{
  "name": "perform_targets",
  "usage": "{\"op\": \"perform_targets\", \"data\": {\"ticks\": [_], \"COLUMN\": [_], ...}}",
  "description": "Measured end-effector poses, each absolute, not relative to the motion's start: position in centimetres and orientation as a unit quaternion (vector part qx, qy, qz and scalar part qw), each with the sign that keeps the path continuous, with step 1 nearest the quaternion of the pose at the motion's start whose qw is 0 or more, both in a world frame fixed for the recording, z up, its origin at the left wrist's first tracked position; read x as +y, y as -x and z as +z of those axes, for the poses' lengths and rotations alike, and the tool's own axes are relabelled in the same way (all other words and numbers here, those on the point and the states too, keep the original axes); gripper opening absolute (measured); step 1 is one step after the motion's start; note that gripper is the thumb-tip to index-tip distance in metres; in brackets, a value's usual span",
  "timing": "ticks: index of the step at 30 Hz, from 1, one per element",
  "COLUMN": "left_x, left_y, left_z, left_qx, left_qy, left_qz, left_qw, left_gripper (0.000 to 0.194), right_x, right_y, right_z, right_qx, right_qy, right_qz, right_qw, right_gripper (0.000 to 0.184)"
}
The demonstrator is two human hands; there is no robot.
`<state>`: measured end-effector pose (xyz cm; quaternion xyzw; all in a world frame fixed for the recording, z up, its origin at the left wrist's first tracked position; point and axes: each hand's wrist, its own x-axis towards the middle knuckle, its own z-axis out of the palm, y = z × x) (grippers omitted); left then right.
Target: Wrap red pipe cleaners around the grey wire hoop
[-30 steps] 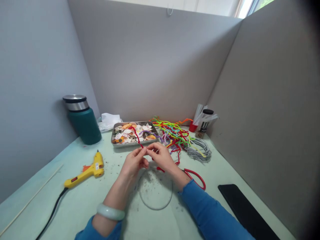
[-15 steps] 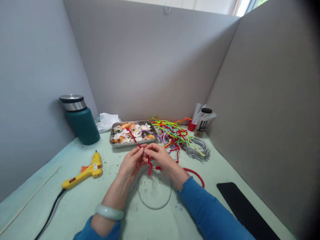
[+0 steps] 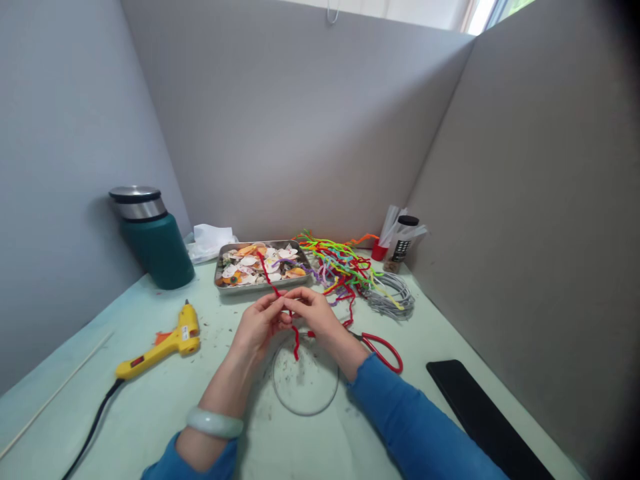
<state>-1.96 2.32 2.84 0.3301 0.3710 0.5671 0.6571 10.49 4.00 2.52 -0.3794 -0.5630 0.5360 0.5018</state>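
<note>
Both hands meet in a close pinch. The left hand (image 3: 261, 325) has thumb and fingertips closed on the red strand (image 3: 271, 283), and the right hand (image 3: 316, 315) is clamped on it right beside, the fingertips of the two nearly touching. The fuzzy strand runs from the grip up and away until its far end shows over the tray (image 3: 250, 289); its other end hangs below the grip, slightly kinked, in front of the far part of the wire ring (image 3: 306, 414). That ring lies below and nearer than the grip, on the pale green tabletop (image 3: 165, 420).

Just beyond the grip, the metal tray holds shells (image 3: 274, 277), white and orange. Beyond the grip and to its right sits a tangle of colored strands (image 3: 345, 257), with a coil of gray wire (image 3: 395, 300) by its near side. Farther back on that side, a red cup (image 3: 379, 251) with clear sticks stands near a black-lidded jar (image 3: 400, 248).

Right of the grip and a little nearer, red-handled scissors (image 3: 400, 363) lie partly hidden by the right forearm; a black strip (image 3: 480, 407) is farther right. Left of the grip is a yellow glue gun (image 3: 185, 339), an orange scrap (image 3: 163, 337) just beside it. Farther left, and beyond the grip, stands a teal bottle (image 3: 157, 250), with white tissue (image 3: 213, 239) near it.
</note>
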Motion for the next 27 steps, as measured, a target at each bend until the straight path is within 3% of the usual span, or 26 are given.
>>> {"op": "perform_targets", "data": {"ticks": [3, 8, 12, 15, 17, 22, 27], "left_x": [2.5, 2.7, 2.8, 2.7, 2.6, 2.1, 1.8], "left_y": [2.0, 2.1, 2.1, 2.0, 2.0, 1.9, 2.0], "left_z": [2.7, 2.5, 2.4, 2.4, 2.5, 2.8, 2.9], "left_qx": [0.378, 0.397, 0.406, 0.397, 0.388, 0.377, 0.357], "left_qy": [-0.331, -0.337, -0.332, -0.322, -0.32, -0.333, -0.342], "left_qz": [0.571, 0.562, 0.553, 0.561, 0.563, 0.55, 0.548], "left_qw": [0.649, 0.643, 0.648, 0.651, 0.655, 0.667, 0.675], "left_gripper": [0.018, 0.006, 0.004, 0.011, 0.016, 0.014, 0.013], "right_x": [3.9, 3.3, 0.8, -2.1, -3.9, -5.9, -5.1], "right_y": [-10.4, -13.0, -17.9, -21.1, -22.3, -23.3, -24.0], "right_z": [2.7, 4.9, 6.7, 6.0, 4.7, 2.5, 3.7], "right_qx": [-0.599, -0.744, -0.759, -0.731, -0.732, -0.74, -0.719], "right_qy": [0.412, 0.478, 0.602, 0.677, 0.68, 0.67, 0.628], "right_qz": [0.475, 0.218, 0.073, 0.052, 0.047, 0.039, 0.258], "right_qw": [0.496, 0.412, 0.236, 0.071, 0.01, 0.041, 0.149], "right_gripper": [0.016, 0.017, 0.013, 0.01, 0.011, 0.028, 0.037]}}
